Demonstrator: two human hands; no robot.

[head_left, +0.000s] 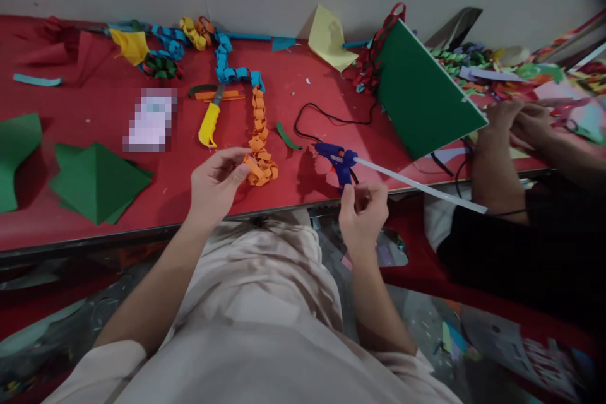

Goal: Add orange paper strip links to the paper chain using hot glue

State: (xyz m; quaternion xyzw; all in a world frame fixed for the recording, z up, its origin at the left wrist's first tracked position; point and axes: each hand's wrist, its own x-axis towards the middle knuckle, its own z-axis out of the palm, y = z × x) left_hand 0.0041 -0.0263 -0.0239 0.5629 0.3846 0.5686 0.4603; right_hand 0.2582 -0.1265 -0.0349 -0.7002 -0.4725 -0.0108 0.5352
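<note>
My left hand point(218, 183) pinches the near end of an orange paper chain point(259, 115), whose last links bunch up by the table's front edge. The chain continues as blue links point(226, 66) toward the back. My right hand point(363, 209) is at the table edge, its thumb and finger at the bottom of the blue glue gun's handle point(337, 161). A long white glue stick point(419, 185) sticks out of the gun to the right. A yellow cutter point(208, 125) lies left of the chain, beside orange strips point(231, 96).
Green paper sheets point(97, 183) and a blurred-out rectangle point(152, 118) lie on the red table point(189, 199) at left. A green board point(423, 91) leans at right, near another person's hands point(516, 118). A black cord point(336, 120) curves behind the gun.
</note>
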